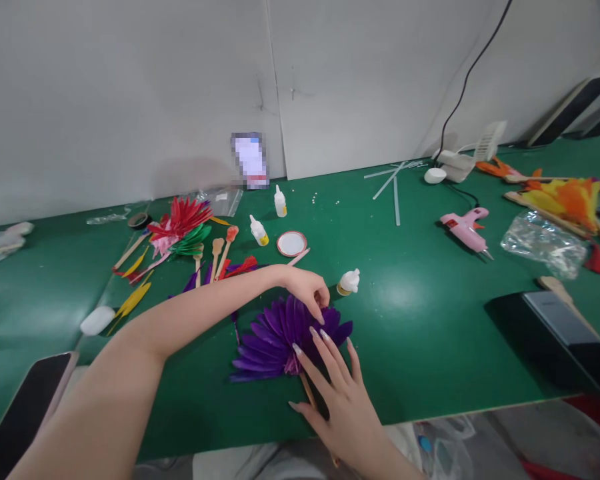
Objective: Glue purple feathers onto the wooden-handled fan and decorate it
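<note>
A purple feather fan [270,340] with a thin wooden handle lies on the table in front of me. My left hand [306,290] reaches across from the left, fingers curled and pinching at the feather tips on the fan's far right side. Spread over the fan's lower right part and its handle is my right hand [337,393], its long-nailed fingertips resting on the feathers. A small white glue bottle [349,283] stands just right of my left hand.
Beyond the fan are a white dish [291,244], two more glue bottles [280,202] and red-green feathers [180,227]. A pink glue gun [465,230] lies to the right, near a white fan [487,143] and a black box [555,343]. A phone [30,413] rests front left.
</note>
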Available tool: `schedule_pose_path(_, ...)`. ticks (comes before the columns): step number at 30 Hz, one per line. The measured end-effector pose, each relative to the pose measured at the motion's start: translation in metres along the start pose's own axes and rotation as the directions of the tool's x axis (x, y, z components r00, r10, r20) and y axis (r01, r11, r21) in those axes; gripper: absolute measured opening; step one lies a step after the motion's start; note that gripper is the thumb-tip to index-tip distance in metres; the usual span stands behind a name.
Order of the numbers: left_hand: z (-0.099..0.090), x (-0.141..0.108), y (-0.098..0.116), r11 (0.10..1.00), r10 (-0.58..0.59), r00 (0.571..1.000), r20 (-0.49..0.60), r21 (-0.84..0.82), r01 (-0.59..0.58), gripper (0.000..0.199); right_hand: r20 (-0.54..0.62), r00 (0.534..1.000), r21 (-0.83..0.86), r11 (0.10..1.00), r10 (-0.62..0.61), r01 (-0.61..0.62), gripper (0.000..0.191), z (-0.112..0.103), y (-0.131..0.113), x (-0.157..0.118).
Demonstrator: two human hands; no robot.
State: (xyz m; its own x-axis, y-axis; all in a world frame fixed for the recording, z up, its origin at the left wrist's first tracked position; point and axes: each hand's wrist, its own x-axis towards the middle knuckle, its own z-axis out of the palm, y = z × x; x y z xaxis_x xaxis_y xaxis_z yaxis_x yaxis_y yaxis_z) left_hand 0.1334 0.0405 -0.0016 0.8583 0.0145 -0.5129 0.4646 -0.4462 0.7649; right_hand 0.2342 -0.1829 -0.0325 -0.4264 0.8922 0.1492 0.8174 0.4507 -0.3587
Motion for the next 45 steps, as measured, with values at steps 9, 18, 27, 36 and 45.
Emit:
schedule_pose_path(9, 0.007, -0.02, 0.013, 0.978, -0.102, 0.99, -0.1, -0.19, 0.082, 0.029, 0.008, 1.0, 0.006, 1.0, -0.019, 0.019, 0.062, -0.002, 0.0, 0.0)
schedule_pose_path(18, 0.018, -0.013, 0.013, 0.996, -0.082, 0.978, -0.193, -0.033, 0.077, 0.021, 0.019, 1.0, 0.014, 1.0, -0.019, 0.018, 0.063, -0.003, 0.0, 0.0)
schedule_pose_path(27, 0.029, -0.011, 0.013, 0.991, -0.131, 0.946, -0.296, -0.043, 0.123, 0.022, 0.013, 1.0, 0.013, 1.0, -0.015, 0.015, 0.064, -0.001, 0.0, -0.001)
schedule_pose_path(36, 0.039, -0.011, 0.011, 0.988, -0.136, 0.867, -0.48, 0.005, 0.157, 0.023, 0.047, 0.997, 0.005, 0.998, -0.059, 0.059, 0.062, -0.004, 0.0, 0.0)
schedule_pose_path(45, 0.045, -0.014, 0.008, 0.982, -0.173, 0.825, -0.538, -0.029, 0.186, 0.027, 0.031, 0.998, 0.011, 0.998, -0.058, 0.058, 0.062, -0.003, 0.0, -0.001)
